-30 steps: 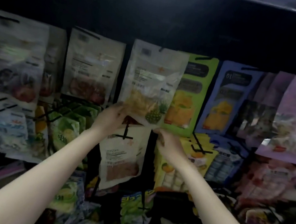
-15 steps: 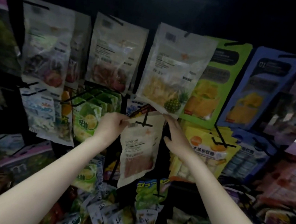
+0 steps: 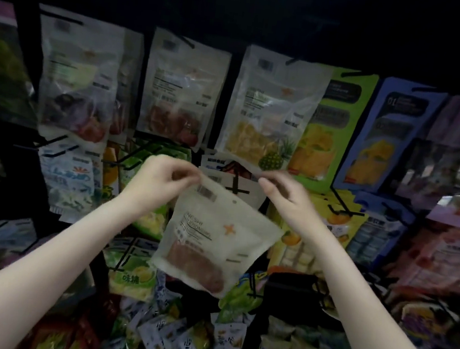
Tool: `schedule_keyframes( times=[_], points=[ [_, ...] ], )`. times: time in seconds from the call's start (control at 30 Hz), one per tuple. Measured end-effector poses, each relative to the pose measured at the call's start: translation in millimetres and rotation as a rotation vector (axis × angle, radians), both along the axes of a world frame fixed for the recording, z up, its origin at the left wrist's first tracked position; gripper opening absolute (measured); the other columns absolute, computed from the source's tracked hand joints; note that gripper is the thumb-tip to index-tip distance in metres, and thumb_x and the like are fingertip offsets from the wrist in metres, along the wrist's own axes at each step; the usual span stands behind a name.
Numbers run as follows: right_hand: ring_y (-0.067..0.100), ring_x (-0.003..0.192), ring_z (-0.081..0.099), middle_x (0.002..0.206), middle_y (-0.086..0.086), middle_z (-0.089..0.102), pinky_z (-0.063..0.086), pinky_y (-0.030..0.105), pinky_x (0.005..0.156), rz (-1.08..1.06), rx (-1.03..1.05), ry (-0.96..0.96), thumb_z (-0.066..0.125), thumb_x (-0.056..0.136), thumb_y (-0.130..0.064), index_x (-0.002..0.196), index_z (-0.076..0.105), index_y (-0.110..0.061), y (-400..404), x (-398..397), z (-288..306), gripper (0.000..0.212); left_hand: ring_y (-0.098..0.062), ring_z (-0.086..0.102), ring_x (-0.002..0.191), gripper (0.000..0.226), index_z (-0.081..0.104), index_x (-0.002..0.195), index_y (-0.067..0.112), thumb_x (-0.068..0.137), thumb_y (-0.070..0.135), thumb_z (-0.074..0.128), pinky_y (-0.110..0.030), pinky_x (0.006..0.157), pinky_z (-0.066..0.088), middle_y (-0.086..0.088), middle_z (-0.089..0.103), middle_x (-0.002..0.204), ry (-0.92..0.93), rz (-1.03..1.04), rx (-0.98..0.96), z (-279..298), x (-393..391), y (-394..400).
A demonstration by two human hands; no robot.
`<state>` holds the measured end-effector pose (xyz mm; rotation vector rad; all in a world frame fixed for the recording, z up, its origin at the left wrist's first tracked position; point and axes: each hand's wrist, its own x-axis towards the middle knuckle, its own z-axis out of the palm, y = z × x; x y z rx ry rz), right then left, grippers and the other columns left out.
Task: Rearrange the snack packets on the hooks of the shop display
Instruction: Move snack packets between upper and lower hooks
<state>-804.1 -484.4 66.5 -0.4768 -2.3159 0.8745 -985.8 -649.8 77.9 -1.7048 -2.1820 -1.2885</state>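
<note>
Nearest the camera, two bare forearms reach up into the display. The left hand (image 3: 161, 178) pinches the top left corner of a pale packet of reddish dried fruit (image 3: 214, 238), thumb and fingers curled over the sealed edge beside the barcode. Half a second ago this packet hung straight on the black hook (image 3: 235, 188) in the middle row; now it is off the hook, tilted, with its bottom swung toward the right and its punched hole clear below the hook's crossbar. The right hand (image 3: 284, 196) has moved too: earlier it lay against the bottom of the pineapple packet (image 3: 268, 115); now its fingers curl at the top right edge of the freed packet, though whether they truly pinch it or only touch cannot be told.

Behind the hands, another packet remains on that same hook. Farther back, the top row hangs undisturbed: the pineapple packet, a packet of red dried fruit (image 3: 181, 91) to its left and a green mango packet (image 3: 334, 129) to its right.

So the removal seems done; the packet probably now needs a new hook.
</note>
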Motion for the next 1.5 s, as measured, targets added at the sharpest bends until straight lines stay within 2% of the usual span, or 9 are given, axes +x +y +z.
schedule_keyframes(
  times=[0.2,0.4,0.63,0.73,0.9,1.03,1.2,1.33,1.5],
  points=[
    [0.02,0.11,0.06,0.118,0.005,0.064,0.054,0.035,0.085,0.381,-0.805,0.344,0.072,0.061,-0.062,0.116,0.059,-0.023,-34,11,15,0.068,0.004,0.064,0.079,0.009,0.069,0.092,0.017,0.087,0.013,0.064,-0.013,0.074,0.05,0.008,0.069,0.087,-0.365,-0.081,0.159,33,-14,-14],
    [0.004,0.131,0.039,0.141,-0.027,0.033,0.038,0.04,0.108,0.036,-0.101,0.193,0.067,0.085,-0.02,0.137,0.03,-0.048,-61,-16,9,0.07,0.003,0.065,0.073,0.012,0.068,0.086,0.018,0.088,0.009,0.061,-0.012,0.064,0.049,0.008,0.069,0.08,-0.414,-0.176,0.282,47,-28,-37],
    [0.025,0.058,0.052,0.134,-0.011,0.052,0.043,0.018,0.054,-0.088,0.076,0.285,0.052,0.091,0.0,0.131,0.048,-0.035,-89,-44,19,0.053,-0.005,0.058,0.086,0.012,0.053,0.101,0.02,0.093,0.011,0.053,-0.014,0.065,0.046,0.009,0.059,0.091,-0.415,0.017,0.249,9,-54,-45],
    [0.014,0.104,0.058,0.126,-0.013,0.056,0.047,0.016,0.083,-0.107,0.142,0.247,0.051,0.091,0.004,0.125,0.056,-0.028,-89,-52,23,0.047,-0.005,0.056,0.089,0.023,0.046,0.108,0.027,0.092,0.012,0.054,-0.019,0.066,0.046,0.009,0.057,0.094,-0.451,0.017,0.189,-3,-60,-47],
    [0.014,0.096,0.061,0.098,0.002,0.066,0.044,0.005,0.083,-0.191,0.175,0.248,0.049,0.087,0.011,0.105,0.07,-0.012,-84,-67,32,0.037,-0.003,0.053,0.098,0.045,0.035,0.119,0.043,0.092,0.013,0.054,-0.009,0.069,0.045,0.011,0.05,0.108,-0.369,-0.038,0.174,-1,-67,-49],
    [0.011,0.11,0.056,0.107,-0.005,0.062,0.04,0.02,0.102,-0.233,0.145,0.391,0.046,0.092,0.006,0.111,0.067,-0.012,-81,-88,62,0.034,-0.021,0.047,0.12,0.054,0.029,0.122,0.064,0.094,0.025,0.052,-0.044,0.1,0.044,0.009,0.033,0.131,-0.305,-0.061,0.245,24,-70,-43],
    [-0.021,0.121,0.013,0.143,0.012,0.04,0.017,-0.002,0.102,-0.061,0.313,0.323,0.049,0.094,-0.003,0.137,0.044,-0.009,-82,-117,98,0.044,-0.021,0.013,0.14,0.048,0.032,0.139,0.04,0.096,0.023,0.047,-0.007,0.097,0.012,-0.008,0.01,0.148,-0.133,0.094,0.343,65,-67,-30],
    [0.017,0.14,0.023,0.146,0.014,0.032,0.025,0.03,0.114,-0.019,0.339,0.33,0.054,0.093,-0.009,0.142,0.035,-0.014,-77,-133,114,0.053,-0.023,0.011,0.14,0.049,0.034,0.141,0.032,0.095,0.022,0.049,-0.032,0.112,0.02,-0.01,0.013,0.144,-0.05,0.21,0.45,89,-72,-22],
    [0.003,0.132,0.024,0.147,0.007,0.032,0.016,-0.002,0.097,-0.039,0.281,0.332,0.052,0.095,-0.011,0.142,0.036,-0.018,-67,-147,125,0.05,-0.032,0.005,0.141,0.052,0.03,0.143,0.033,0.095,0.022,0.047,-0.046,0.115,0.02,-0.015,0.007,0.15,-0.005,0.28,0.388,100,-83,-7]
  ],
)
